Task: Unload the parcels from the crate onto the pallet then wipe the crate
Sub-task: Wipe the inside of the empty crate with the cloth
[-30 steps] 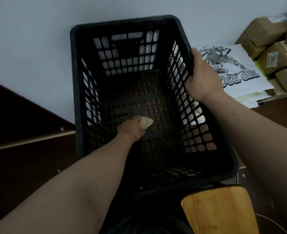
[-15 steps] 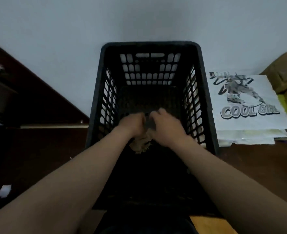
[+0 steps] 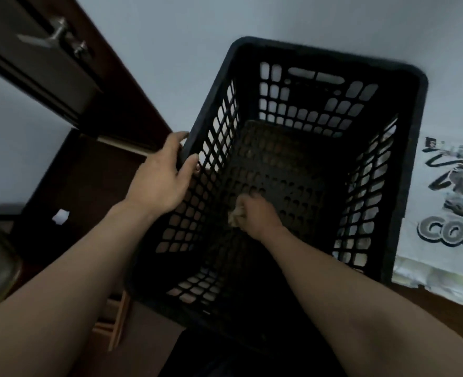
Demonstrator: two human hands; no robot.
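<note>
Against a pale wall (image 3: 170, 36): black crate (image 3: 412, 159), printed bag (image 3: 448, 213) just beside it. Grips the crate's left rim with the left hand (image 3: 162, 180); clutches a crumpled cloth (image 3: 235, 218) in the right hand (image 3: 256, 216), down on the perforated bottom.

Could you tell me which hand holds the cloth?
The right hand, inside the black plastic crate, grips the pale cloth; the left hand grips the rim.
</note>
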